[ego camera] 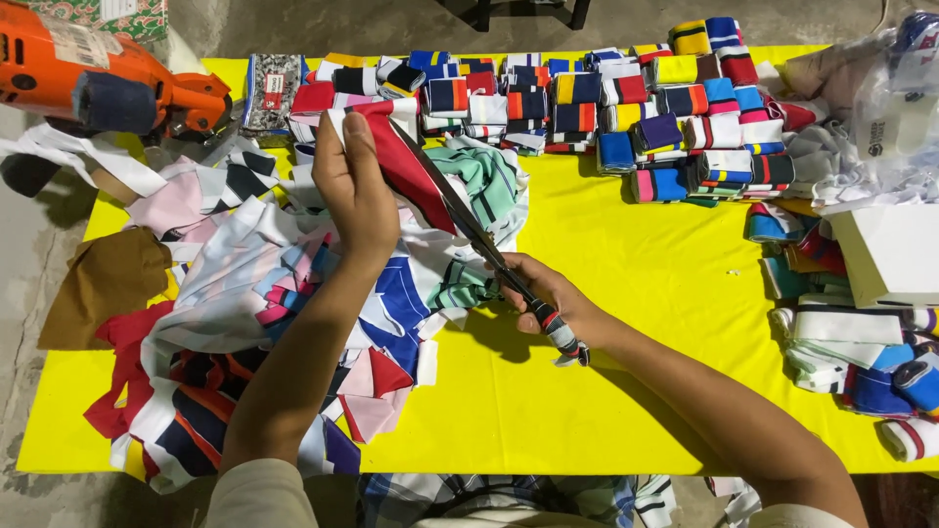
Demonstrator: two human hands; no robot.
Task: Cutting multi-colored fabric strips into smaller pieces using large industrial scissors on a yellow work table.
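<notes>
A yellow sheet [626, 323] covers the work surface. On its left lies a loose heap of striped fabric scraps [245, 323]; along the far edge sit rows of folded, rolled fabric bundles [626, 98]. An orange power tool [88, 78] rests at the far left. The left hand [354, 186] is closed, pinching up a red and white fabric piece [406, 161] above the heap. The right hand [553, 298] grips scissors [489, 249] — blades touching that piece.
</notes>
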